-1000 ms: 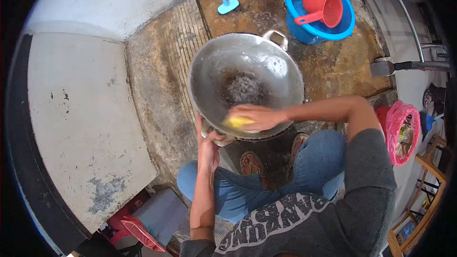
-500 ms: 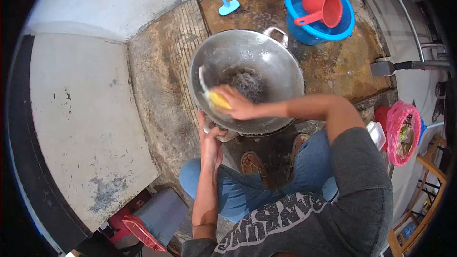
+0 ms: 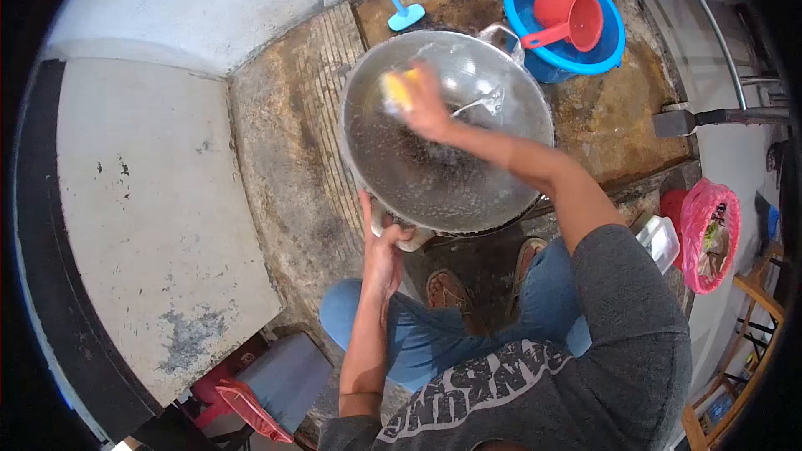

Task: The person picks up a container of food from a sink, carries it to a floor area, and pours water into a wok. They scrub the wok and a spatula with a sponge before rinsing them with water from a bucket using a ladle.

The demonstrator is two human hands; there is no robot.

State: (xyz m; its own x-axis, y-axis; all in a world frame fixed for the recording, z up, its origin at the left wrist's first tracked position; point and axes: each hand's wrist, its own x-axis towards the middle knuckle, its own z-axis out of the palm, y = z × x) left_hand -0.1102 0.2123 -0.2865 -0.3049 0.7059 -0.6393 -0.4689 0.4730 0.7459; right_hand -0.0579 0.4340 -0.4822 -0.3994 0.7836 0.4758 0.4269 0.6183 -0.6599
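A large metal wok with two loop handles tilts in front of my feet, its inner wall wet and streaked with suds. My left hand is closed around the near-left handle. Inside the wok, my right hand presses a yellow sponge to the upper left of the inner wall; motion blurs the fingers a little. White foam clings around the sponge. The far handle points toward the blue bucket.
A blue bucket holding a red dipper stands at the far right. A light blue long-handled tool leans by the wall. To my right are a white container and a pink-lined bin. A pale slab lies left.
My right hand has swept the sponge from the wok's near-left side up to its far-left wall. The wok has tilted and shifted slightly right, with my left hand still on its handle.
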